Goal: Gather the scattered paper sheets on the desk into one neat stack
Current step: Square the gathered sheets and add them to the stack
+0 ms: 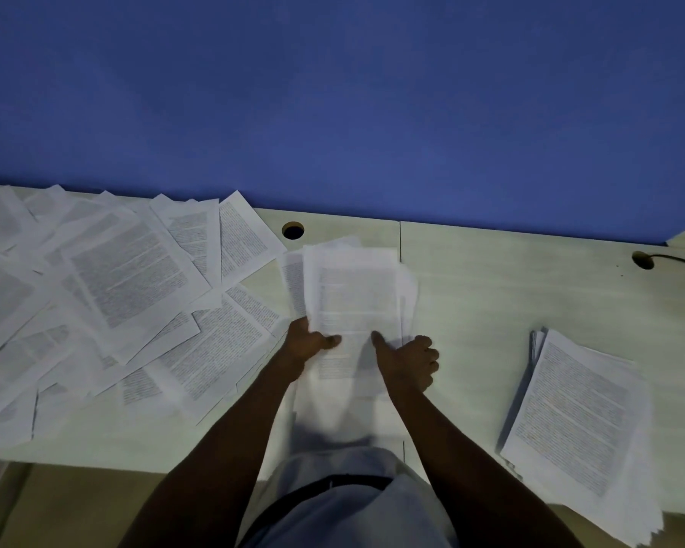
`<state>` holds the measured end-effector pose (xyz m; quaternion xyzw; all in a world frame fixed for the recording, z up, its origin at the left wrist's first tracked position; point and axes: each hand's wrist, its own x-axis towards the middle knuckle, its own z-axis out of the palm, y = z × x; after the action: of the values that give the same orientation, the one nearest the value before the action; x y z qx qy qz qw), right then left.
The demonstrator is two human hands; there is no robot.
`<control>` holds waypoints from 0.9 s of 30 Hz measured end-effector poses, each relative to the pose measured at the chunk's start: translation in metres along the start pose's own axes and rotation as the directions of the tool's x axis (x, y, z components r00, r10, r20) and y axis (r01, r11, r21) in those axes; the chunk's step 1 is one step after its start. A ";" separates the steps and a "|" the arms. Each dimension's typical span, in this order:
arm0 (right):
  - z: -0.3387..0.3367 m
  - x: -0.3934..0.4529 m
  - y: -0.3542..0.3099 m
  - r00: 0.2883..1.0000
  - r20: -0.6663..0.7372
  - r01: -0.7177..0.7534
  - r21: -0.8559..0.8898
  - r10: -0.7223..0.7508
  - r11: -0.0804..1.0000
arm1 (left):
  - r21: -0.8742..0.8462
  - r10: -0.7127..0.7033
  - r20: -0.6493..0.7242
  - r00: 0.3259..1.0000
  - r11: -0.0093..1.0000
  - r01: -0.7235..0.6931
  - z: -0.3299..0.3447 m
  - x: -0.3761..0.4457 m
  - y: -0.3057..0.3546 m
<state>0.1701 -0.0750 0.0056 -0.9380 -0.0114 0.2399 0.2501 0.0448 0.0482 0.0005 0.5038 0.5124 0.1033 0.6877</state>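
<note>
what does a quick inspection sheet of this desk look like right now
surface: pale desk, two panels with a seam, two cable holes
job's things: held bundle at centre, blurred; scattered sheets overlapping on the left; stack on the right, edges fanned
clutter: nothing seen
hands: left hand and right hand grip the bundle's sides, thumbs on top
cables: dark cable from the right hole; left hole empty
surroundings: blue partition behind the desk

sheets (135, 270): matt white printed paper | desk (511, 286): pale, smooth wood-grain laminate | wall (333, 92): matt blue
</note>
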 end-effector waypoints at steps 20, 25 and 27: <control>0.031 0.054 -0.099 0.884 0.388 0.409 -0.371 -0.262 0.834 | 0.340 -0.139 -0.521 0.842 0.871 0.354 0.010 0.064 0.051; 0.031 0.071 -0.091 0.914 0.390 0.139 -0.038 -0.113 0.990 | 0.151 -0.172 -0.404 0.898 0.956 0.251 -0.018 0.072 0.041; 0.031 0.071 -0.082 0.894 0.423 0.130 0.078 -0.151 0.988 | 0.134 -0.136 -0.347 0.928 0.972 0.192 -0.025 0.066 0.038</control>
<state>0.2275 0.0212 -0.0104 -0.8531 -0.1277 0.4210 0.2805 0.0687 0.1248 -0.0082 0.4894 0.6691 0.0866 0.5525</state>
